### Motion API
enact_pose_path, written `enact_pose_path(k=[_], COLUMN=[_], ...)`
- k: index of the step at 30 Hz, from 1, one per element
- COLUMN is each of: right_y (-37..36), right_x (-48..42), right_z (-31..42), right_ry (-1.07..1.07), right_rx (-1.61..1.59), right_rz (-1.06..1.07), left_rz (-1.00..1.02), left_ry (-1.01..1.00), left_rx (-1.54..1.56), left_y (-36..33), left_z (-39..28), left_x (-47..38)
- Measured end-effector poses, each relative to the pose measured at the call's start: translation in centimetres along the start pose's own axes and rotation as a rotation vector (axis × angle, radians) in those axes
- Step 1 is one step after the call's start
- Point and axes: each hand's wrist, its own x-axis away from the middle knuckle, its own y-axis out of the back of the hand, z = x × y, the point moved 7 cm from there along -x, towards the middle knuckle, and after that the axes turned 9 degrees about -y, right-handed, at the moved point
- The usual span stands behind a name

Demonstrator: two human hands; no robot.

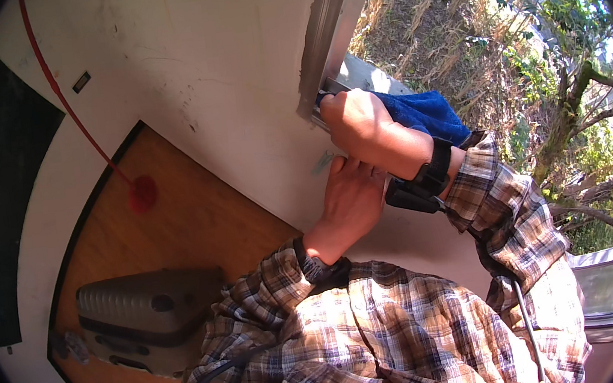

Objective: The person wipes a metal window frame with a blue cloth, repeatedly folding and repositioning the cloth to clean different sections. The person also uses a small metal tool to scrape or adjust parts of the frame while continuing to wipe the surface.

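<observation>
My right hand (358, 120) grips a blue cloth (425, 115) at the lower corner of a metal window frame (340, 14). Part of the cloth pokes out past the knuckles into that corner; the rest hangs over the sill side, behind my wrist. Just below, my left hand (350, 198) lies against the wall under the window. Its fingertips go out of sight beneath my right forearm, so whether they grip the sill edge is hidden. A black strap with a box-like device (424, 181) circles my right wrist.
A grey ribbed suitcase (146, 323) is on the brown wooden floor (200, 203). A red cord (72, 104) ends in a blurred red tuft (142, 194). The pale wall (226, 87) bears dark scuffs. Outside are branches (564, 111) and dry grass. A cable (527, 325) runs along my right sleeve.
</observation>
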Motion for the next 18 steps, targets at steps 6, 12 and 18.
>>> enact_pose_path(k=[6,12,18], right_y=[-0.8,-0.8,-0.2], right_x=[2.9,1.7,0.3], right_z=[0.2,1.1,1.2], right_ry=[-0.101,-0.187,-0.205], right_rx=[0.173,0.219,0.121], right_rz=[0.143,0.142,0.129], left_rz=[0.093,-0.044,-0.143], left_ry=[0.005,0.005,0.025], left_rx=[0.091,0.233,0.236], left_y=[-0.4,2.6,3.7], left_z=[-0.1,-0.5,0.3], left_x=[1.5,4.4,4.7])
